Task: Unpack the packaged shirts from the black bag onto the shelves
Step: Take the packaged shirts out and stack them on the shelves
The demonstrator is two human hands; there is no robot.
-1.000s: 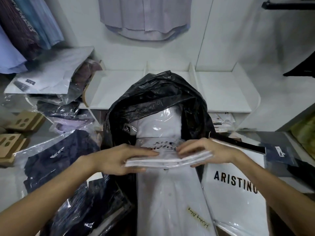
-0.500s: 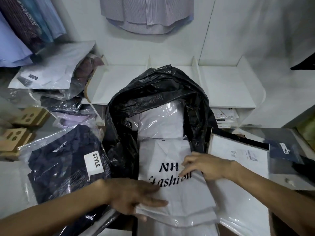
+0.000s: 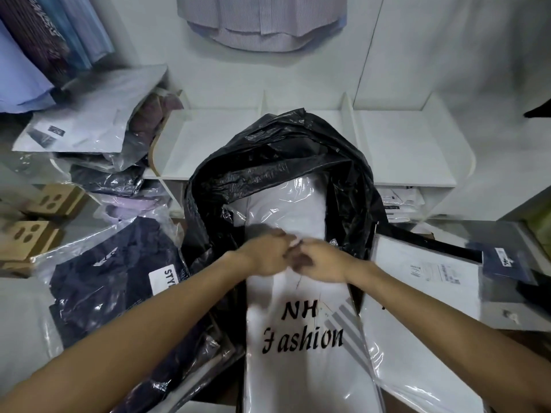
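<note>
Your fingers are curled and blurred where both hands meet at the far edge of the white "NH Fashion" package (image 3: 301, 338); whether they pinch its clear wrap, you cannot tell from this view. Your left hand (image 3: 265, 254) and your right hand (image 3: 320, 262) touch knuckle to knuckle, both forearms reaching in from the bottom corners. The package lies flat in front of you, its far end at the mouth of the black bag (image 3: 277, 162), which stands open and crumpled around another white packaged shirt (image 3: 287, 204) still inside it. Behind the bag, the white shelves (image 3: 408, 144) run along the wall, split by upright dividers. A navy packaged shirt (image 3: 110, 281) with a partly hidden label lies just left of the bag, and a white packaged shirt with a barcode sticker (image 3: 429, 272) lies to its right. More wrapped shirts are heaped at left (image 3: 89, 129).
</note>
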